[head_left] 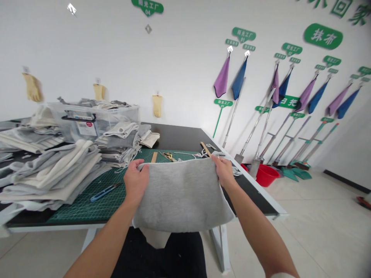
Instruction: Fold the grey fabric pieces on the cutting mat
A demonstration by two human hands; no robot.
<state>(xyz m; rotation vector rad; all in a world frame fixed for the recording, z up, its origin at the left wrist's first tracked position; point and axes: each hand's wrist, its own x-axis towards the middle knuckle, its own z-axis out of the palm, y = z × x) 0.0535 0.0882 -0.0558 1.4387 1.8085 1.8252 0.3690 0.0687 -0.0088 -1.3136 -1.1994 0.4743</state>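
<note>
A grey fabric piece (184,195) is stretched between both hands over the table's front edge, its lower part hanging above the lap. My left hand (136,179) is closed on its upper left corner, thumb on top. On the upper right corner my right hand (223,170) is closed the same way. Left of my left hand a blue cutter (104,192) lies on the green cutting mat (87,208). Gold-handled scissors (168,156) and a wooden strip (154,157) lie just beyond the fabric.
Stacks of grey and white cloth (52,173) cover the table's left side, beside a clear plastic bin (100,123) filled with cloth. A second wooden strip (205,149) and cords lie near the right edge. A red bucket (266,175) and mops stand by the wall.
</note>
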